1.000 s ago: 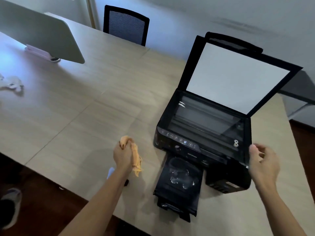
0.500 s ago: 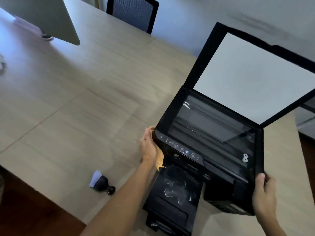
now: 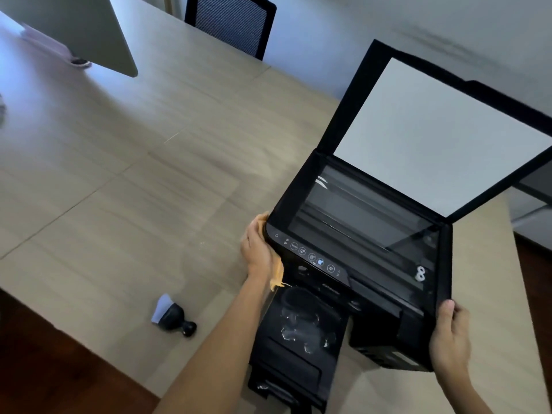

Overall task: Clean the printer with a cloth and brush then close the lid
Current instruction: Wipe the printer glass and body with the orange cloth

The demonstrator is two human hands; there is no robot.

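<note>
Wood bench (image 3: 119,204). Printer (image 3: 358,264) looks bulky, rigid, glass fragile: hold by corners. Left hand (image 3: 258,249) grip presses soft cloth (image 3: 277,274) against corner; right hand (image 3: 448,339) grip clasps front-right corner. Lid (image 3: 433,130) up.

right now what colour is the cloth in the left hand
Orange cloth, seen in the head view.

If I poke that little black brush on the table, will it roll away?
Probably only a little. The brush lies on its side with a round knob handle, so it might rock or swivel. Its wide, flat bristle end should stop a real roll. It looks light, so it would slide easily.
</note>
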